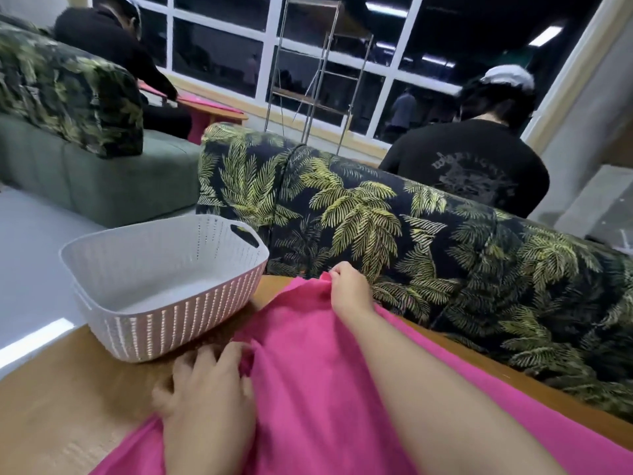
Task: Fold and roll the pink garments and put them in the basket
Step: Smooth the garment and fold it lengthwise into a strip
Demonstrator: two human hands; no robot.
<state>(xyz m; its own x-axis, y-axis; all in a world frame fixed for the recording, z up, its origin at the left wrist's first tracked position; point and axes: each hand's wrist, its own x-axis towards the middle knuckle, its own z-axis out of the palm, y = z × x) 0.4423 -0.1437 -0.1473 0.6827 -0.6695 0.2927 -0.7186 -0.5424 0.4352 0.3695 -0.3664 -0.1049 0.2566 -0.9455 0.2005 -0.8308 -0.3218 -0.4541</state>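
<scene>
A bright pink cloth garment [308,371] lies spread on the wooden surface [68,406], beside a white perforated plastic basket [102,265]. The right hand [349,289] pinches its far edge. The left hand [209,399] rests on its near edge with fingers spread.

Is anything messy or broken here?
Nothing looks broken or spilled. The pink garment is just bunched where the left hand touches it, while the right hand pinches its far edge. The basket sits upright.
</scene>
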